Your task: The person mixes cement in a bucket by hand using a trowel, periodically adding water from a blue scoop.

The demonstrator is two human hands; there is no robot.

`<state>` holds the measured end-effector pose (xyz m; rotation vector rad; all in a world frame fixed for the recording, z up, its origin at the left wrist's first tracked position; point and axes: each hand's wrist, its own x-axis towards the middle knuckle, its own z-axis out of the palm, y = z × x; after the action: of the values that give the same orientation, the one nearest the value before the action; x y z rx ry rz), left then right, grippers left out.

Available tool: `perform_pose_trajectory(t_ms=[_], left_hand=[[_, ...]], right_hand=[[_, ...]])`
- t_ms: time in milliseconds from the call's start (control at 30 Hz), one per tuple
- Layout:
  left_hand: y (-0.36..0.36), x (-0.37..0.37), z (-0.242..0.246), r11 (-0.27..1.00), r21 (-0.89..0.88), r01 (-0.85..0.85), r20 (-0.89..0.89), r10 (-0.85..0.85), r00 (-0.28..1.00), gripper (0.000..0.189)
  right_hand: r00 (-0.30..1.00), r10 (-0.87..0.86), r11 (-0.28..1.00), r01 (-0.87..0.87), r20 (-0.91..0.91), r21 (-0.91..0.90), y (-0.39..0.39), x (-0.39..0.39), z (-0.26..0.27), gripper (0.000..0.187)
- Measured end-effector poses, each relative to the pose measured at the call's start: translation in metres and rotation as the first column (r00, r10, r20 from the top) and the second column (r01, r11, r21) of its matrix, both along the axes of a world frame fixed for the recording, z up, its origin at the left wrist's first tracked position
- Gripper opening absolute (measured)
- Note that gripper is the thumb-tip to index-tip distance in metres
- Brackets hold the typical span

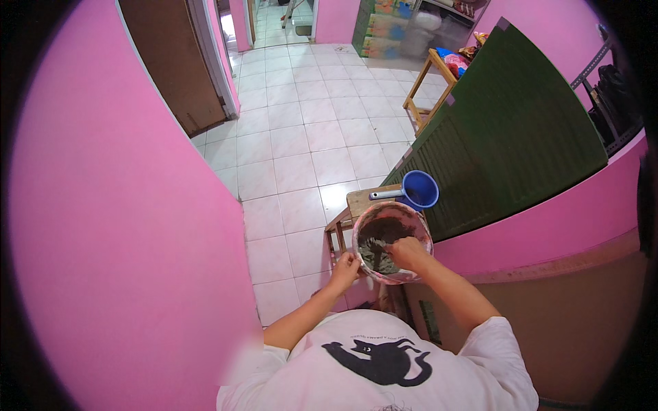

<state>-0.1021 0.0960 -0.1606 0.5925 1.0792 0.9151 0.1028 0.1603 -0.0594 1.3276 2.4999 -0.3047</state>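
A pink bucket (430, 241) with grey wet mortar or cement mix (384, 261) inside stands over a wooden stool or bench (358, 203). My right hand (408, 253) reaches inside it, closed on a tool whose end lies in the grey mix; the kind of tool cannot be told. At the bucket's left rim, my left hand (347, 269) has its thumb and fingers together at the edge. Just beyond the bucket is a blue plastic dipper (420, 190), its handle pointing left over the wood.
A pink wall (128, 216) rises on the left. On the right a dark green panel (504, 133) leans above a pink ledge. Farther off are a wooden table (431, 87) bearing colourful packets, a brown door (169, 61) and stacked boxes (384, 31). White tiles (293, 174) cover the floor.
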Motion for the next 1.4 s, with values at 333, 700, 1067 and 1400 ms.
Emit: perform_pose_trajectory(t_ms=[333, 700, 1067, 1400], left_hand=[[0.0, -0.005, 0.015, 0.996, 0.016, 0.09, -0.132, -0.088, 0.987, 0.019], [-0.002, -0.002, -0.001, 0.999, -0.003, 0.052, 0.058, -0.052, 0.997, 0.015], [-0.004, -0.01, 0.001, 0.997, -0.011, 0.075, -0.045, -0.076, 0.996, 0.02], [-0.002, -0.008, -0.003, 0.992, -0.024, 0.123, -0.008, -0.123, 0.992, 0.022]], right_hand=[[0.964, -0.19, 0.982, 0.187, -0.184, -0.036, 0.0, -0.016, 0.008, 0.024], [0.984, -0.176, 0.982, 0.174, 0.02, 0.067, 0.002, -0.005, 0.004, 0.017], [0.995, 0.033, 0.998, -0.028, -0.095, 0.056, -0.002, -0.019, 0.05, 0.014], [0.98, -0.197, 0.98, 0.197, -0.024, 0.019, -0.002, -0.012, 0.018, 0.019]])
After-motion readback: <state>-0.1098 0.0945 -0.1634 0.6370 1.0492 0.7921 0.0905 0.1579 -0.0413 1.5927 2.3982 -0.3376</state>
